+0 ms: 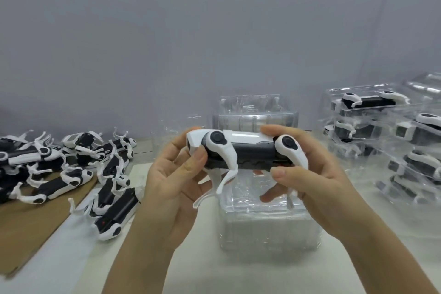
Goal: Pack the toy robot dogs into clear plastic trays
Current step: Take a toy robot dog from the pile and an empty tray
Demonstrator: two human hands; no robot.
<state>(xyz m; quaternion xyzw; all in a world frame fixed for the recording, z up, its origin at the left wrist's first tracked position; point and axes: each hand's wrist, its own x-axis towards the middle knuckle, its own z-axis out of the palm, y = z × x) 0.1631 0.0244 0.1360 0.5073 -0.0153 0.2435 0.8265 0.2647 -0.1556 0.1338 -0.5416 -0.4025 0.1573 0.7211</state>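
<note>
Toy dog (245, 150) is gripped at both ends by left hand (171, 174) and right hand (307, 174) above tray (267, 229). Judged light, rigid; thin legs fragile, so body is preferred hold.

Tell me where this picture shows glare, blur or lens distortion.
Head view: light is soft and even, shadows faint; a glare strip lies on the white back of the held toy dog; the clear tray stack below it looks hazy, its edges hard to trace; left hand and right hand are slightly smeared; the wide lens tilts the packed trays at the right edge.
</note>
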